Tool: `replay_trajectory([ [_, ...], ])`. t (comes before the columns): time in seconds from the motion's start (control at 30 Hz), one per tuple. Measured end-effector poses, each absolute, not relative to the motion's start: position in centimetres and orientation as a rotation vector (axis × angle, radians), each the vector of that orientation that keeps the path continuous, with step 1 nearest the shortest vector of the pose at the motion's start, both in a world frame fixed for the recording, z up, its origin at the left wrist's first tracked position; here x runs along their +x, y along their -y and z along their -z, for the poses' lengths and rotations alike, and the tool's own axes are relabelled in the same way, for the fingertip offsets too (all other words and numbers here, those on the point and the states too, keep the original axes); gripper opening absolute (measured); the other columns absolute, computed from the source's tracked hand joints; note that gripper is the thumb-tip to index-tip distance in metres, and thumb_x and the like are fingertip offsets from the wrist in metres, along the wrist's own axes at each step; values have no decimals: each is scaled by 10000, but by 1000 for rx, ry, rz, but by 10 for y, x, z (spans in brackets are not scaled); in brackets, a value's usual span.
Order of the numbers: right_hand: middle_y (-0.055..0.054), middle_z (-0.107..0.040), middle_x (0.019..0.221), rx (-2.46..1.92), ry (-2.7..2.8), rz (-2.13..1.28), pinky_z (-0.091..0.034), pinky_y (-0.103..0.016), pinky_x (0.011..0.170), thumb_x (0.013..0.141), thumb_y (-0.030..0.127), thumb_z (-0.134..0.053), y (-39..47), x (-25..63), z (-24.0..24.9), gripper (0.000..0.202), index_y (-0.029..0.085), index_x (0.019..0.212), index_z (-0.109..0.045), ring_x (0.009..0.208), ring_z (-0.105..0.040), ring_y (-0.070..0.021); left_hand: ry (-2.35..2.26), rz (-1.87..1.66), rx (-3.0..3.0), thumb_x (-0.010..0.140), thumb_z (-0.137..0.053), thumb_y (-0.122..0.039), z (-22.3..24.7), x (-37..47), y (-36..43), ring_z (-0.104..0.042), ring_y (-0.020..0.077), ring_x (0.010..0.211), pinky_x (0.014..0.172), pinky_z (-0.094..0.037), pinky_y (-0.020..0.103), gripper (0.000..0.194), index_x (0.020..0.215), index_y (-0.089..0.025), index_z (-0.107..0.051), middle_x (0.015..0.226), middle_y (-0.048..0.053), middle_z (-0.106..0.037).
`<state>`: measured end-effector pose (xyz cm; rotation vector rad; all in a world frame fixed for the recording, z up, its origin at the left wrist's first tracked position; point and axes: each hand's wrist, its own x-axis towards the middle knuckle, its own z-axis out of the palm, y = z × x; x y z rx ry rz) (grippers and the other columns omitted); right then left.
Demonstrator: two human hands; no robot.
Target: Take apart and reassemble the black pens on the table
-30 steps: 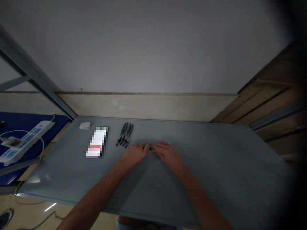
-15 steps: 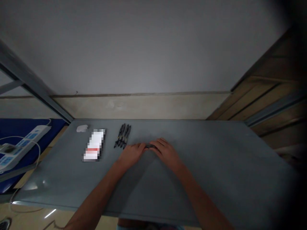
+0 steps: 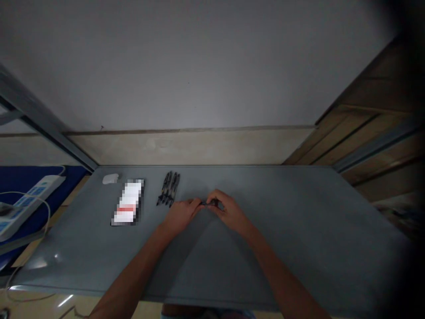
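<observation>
Over the middle of the grey table (image 3: 299, 221), my left hand (image 3: 182, 215) and my right hand (image 3: 228, 212) meet at a thin dark pen (image 3: 205, 204). My left fingers are closed round its left end. The thumb and fingers of my right hand pinch its right part, with a dark piece showing between them. Most of the pen is hidden by the fingers. Several dark pens (image 3: 168, 189) lie side by side just beyond my left hand, to its left.
A phone (image 3: 128, 203) with a blurred screen lies on the table's left part, a small white object (image 3: 110, 178) behind it. At the far left, a white power strip (image 3: 28, 206) with cables rests on a blue surface. A wall (image 3: 199, 146) borders the table's back.
My right hand's fingers have bent and drawn up into a rounder pinch on the pen. My left hand stays nearly in place. The view has shifted slightly.
</observation>
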<state>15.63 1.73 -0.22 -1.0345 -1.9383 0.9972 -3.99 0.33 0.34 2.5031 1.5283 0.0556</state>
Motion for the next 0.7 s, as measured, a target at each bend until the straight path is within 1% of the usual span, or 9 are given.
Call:
replay_trajectory([
  [0.1, -20, -647, 822, -1087, 1916, -1053, -441, -242, 646, 852, 363, -609, -15, 155, 1, 228, 206, 1017, -611, 724, -587, -149, -1506, -69, 2517, 990, -227, -444, -3, -39, -3, -681, 203, 840, 692, -510, 285, 403, 1172, -233, -519, 983, 63, -687],
  [0.17, 10, -600, 649, -1174, 1920, -1071, -417, -230, 574, 929, 392, -477, -14, 155, 2, 248, 196, 931, -629, 585, -549, -128, -1470, -77, 2539, 989, -227, -444, -3, -38, -2, -681, 203, 855, 701, -512, 285, 408, 1219, -247, -501, 1010, 62, -687],
  [0.23, 14, -576, 589, -1225, 1943, -1042, -413, -229, 558, 959, 383, -403, -14, 155, 3, 336, 193, 814, -639, 544, -531, -121, -1450, -78, 2548, 990, -233, -441, -2, -38, -1, -681, 201, 867, 707, -512, 281, 406, 1243, -257, -492, 1021, 63, -686],
  [0.33, -27, -676, 816, -1177, 1941, -966, -466, -250, 673, 921, 313, -486, -15, 155, 2, 209, 201, 921, -662, 742, -613, -148, -1488, -87, 2521, 990, -246, -432, 0, -38, -2, -681, 198, 850, 703, -509, 278, 397, 1223, -241, -505, 990, 66, -690],
  [0.4, -53, -675, 977, -1094, 1948, -934, -477, -280, 780, 894, 255, -530, -16, 154, 0, 182, 209, 1021, -651, 900, -617, -167, -1508, -110, 2501, 991, -252, -429, 1, -39, -3, -678, 195, 842, 705, -507, 278, 391, 1192, -226, -518, 973, 65, -689],
  [0.47, -73, -653, 1046, -1016, 1980, -925, -474, -300, 830, 866, 249, -579, -15, 154, -2, 199, 211, 1050, -644, 976, -600, -182, -1511, -120, 2498, 992, -264, -417, 2, -41, -4, -672, 186, 840, 710, -505, 275, 376, 1197, -222, -512, 976, 62, -685],
  [0.53, -82, -647, 1062, -1007, 1990, -934, -479, -299, 813, 850, 286, -615, -14, 153, -4, 225, 211, 1061, -641, 981, -598, -193, -1504, -129, 2524, 992, -291, -385, 2, -40, -4, -660, 180, 867, 732, -505, 275, 347, 1215, -221, -502, 997, 60, -677],
  [0.6, -66, -677, 943, -1089, 1986, -979, -484, -277, 726, 894, 334, -555, -13, 152, -3, 200, 200, 1002, -658, 849, -626, -179, -1471, -169, 2590, 990, -319, -346, 3, -39, -3, -636, 187, 937, 793, -500, 294, 311, 1185, -205, -516, 1016, 61, -664],
  [0.7, -19, -651, 666, -1240, 1984, -1039, -461, -260, 617, 965, 363, -407, -13, 152, 0, 344, 186, 847, -677, 604, -596, -148, -1423, -244, 2683, 983, -344, -296, 4, -36, -2, -595, 208, 997, 868, -481, 340, 255, 1064, -173, -552, 1005, 67, -641],
])
